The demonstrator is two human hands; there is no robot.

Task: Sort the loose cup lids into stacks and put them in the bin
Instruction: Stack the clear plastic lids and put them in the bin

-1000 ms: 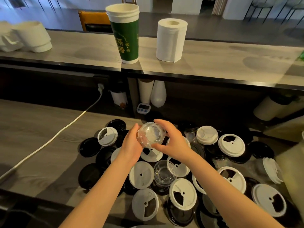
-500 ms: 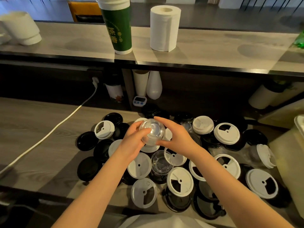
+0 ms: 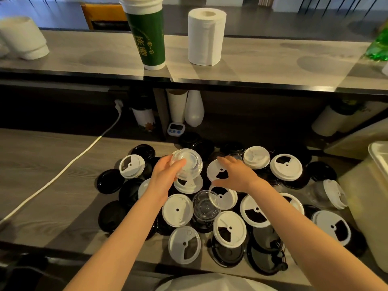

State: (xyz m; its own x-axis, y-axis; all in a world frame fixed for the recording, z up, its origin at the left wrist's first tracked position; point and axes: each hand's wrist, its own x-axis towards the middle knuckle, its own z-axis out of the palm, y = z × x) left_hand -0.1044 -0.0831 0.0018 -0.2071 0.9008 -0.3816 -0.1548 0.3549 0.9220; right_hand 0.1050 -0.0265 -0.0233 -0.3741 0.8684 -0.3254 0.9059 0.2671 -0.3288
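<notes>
Several loose cup lids, white [image 3: 286,167], black [image 3: 110,181] and clear [image 3: 205,207], lie in a heap on the grey wooden counter [image 3: 42,164]. My left hand [image 3: 165,175] grips a small stack of clear dome lids [image 3: 188,164], held up above the middle of the heap. My right hand [image 3: 236,174] hovers just right of it with fingers spread, holding nothing, over a white lid [image 3: 217,170]. The pale translucent bin [image 3: 378,158] stands at the right edge, partly out of view.
A white cable [image 3: 69,166] crosses the counter on the left. On the raised shelf behind stand a green cup stack [image 3: 148,38], a paper roll [image 3: 205,36] and white cups [image 3: 23,38]. A small timer [image 3: 176,129] and bottles sit under the shelf.
My right hand has let go of the clear dome lids and moved right and down over the heap. My left hand alone now holds the clear stack.
</notes>
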